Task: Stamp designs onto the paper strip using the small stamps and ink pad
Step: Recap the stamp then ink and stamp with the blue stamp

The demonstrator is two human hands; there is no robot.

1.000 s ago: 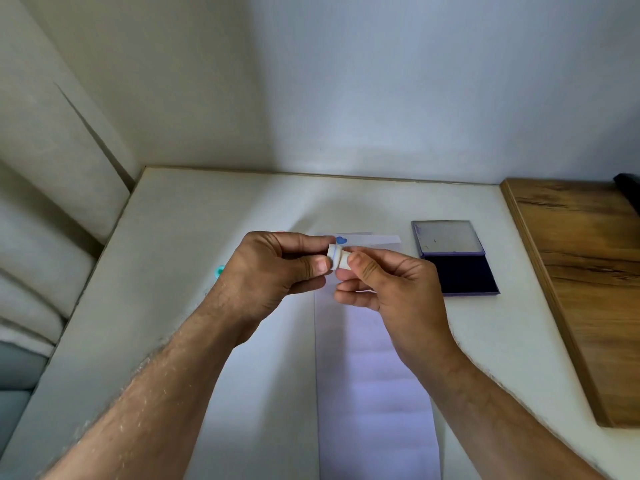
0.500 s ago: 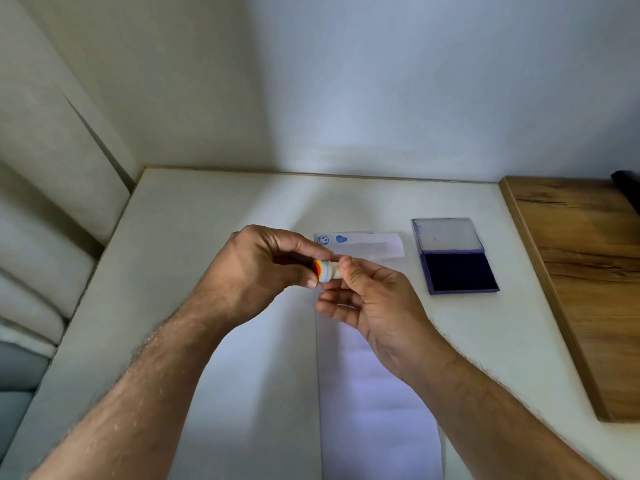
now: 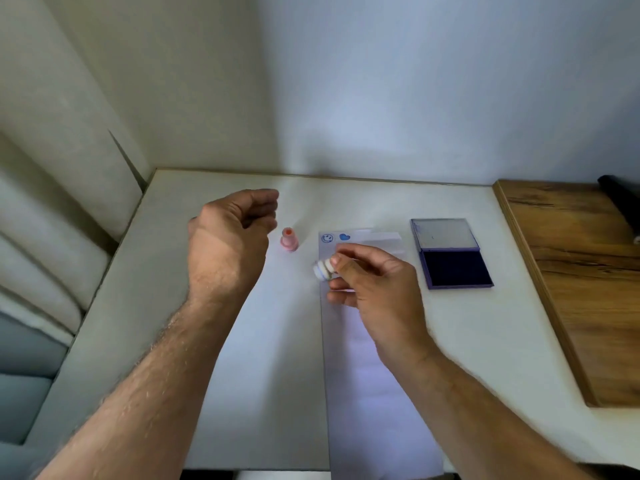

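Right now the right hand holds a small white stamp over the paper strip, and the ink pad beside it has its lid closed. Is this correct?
Not quite: the ink pad is open, its lid folded back, as the head view shows. The rest holds: the right hand holds the small white stamp over the paper strip.

The two hands, joined half a second ago, are now parted. The left hand (image 3: 235, 230) has been moved away leftward with loosely curled fingers. A pink stamp (image 3: 289, 240) is now seen standing on the surface (image 3: 173, 306). The white stamp (image 3: 322, 270) is now pinched by the right hand (image 3: 374, 285) alone.
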